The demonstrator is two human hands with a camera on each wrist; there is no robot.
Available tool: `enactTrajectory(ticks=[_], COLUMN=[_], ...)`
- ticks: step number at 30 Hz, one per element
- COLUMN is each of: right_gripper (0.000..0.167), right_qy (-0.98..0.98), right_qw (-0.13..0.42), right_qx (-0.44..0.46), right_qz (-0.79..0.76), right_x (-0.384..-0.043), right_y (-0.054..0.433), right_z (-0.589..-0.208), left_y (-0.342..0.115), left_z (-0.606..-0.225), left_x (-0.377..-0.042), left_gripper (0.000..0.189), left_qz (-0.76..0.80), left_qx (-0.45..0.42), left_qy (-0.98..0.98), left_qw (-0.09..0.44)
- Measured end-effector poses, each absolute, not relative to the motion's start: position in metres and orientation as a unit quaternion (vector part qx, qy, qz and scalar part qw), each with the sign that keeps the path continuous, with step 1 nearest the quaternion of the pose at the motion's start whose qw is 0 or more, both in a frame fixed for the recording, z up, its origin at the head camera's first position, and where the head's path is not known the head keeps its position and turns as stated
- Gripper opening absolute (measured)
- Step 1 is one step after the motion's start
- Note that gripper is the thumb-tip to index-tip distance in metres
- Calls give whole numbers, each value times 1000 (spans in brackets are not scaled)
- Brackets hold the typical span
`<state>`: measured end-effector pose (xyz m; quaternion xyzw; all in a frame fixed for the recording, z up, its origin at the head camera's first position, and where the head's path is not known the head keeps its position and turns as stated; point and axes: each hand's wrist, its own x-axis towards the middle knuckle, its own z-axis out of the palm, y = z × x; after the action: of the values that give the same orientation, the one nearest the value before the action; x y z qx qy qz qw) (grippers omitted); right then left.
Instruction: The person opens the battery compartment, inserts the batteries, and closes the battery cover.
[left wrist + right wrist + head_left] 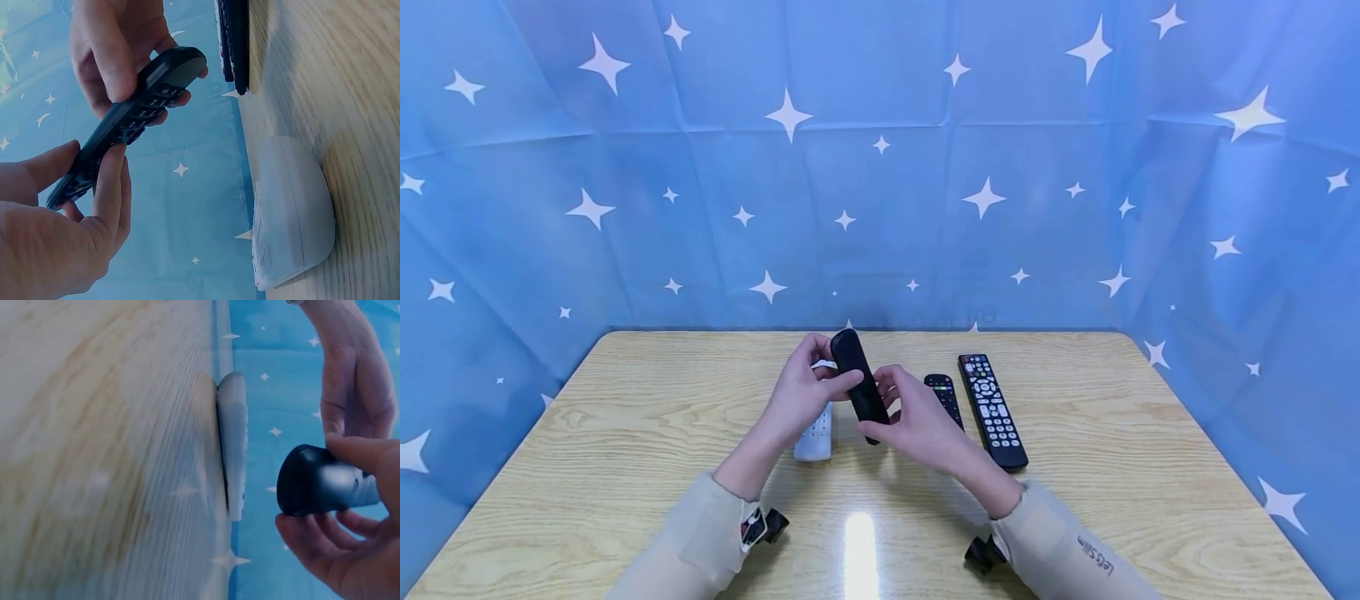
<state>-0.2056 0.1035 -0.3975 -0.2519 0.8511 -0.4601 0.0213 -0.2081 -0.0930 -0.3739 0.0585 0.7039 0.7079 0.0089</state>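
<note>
A black remote control (860, 379) is held tilted above the table, its plain back facing up in the head view. My left hand (797, 392) grips its far end, thumb across the back. Nearer to me, my right hand (921, 419) holds the other end between thumb and fingers. The left wrist view shows the buttoned face of this remote (134, 112) turned downward. Under my left hand a white remote control (815, 437) lies on the table, partly hidden by that hand in the head view.
To the right of my hands lie a smaller black remote (944, 393), partly covered by my right hand, and a longer black remote (992, 408) with pale buttons. The wooden table (662, 417) ends at a blue curtain (880, 183) with white stars.
</note>
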Motion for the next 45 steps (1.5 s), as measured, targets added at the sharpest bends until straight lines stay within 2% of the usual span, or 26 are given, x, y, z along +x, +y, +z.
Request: enactTrajectory(ticks=[9,13,18,22,28,45], right_gripper=[54,57,59,55,49,39], right_qy=[835,814,786,772,777,818], right_qw=[25,34,47,67,87,58], right_qx=[-252,-265,-276,-277,-285,-305], right_qz=[-489,-516,-551,-567,-554,-483], right_x=[-203,-203,-201,-200,-201,-205], right_y=[106,107,107,107,110,133], right_z=[-397,-396,-396,-395,-392,-390], left_y=[-93,-92,-92,-95,-100,-143], left_z=[-372,-372,-373,-376,-378,-378], left_x=[-202,-200,-200,-201,-203,-212], left_gripper=[44,47,56,65,66,70], left_qz=[683,698,703,697,686,533], left_qx=[110,116,113,101,90,-15], left_qy=[721,705,701,709,722,846], left_qw=[23,45,41,27,21,-1])
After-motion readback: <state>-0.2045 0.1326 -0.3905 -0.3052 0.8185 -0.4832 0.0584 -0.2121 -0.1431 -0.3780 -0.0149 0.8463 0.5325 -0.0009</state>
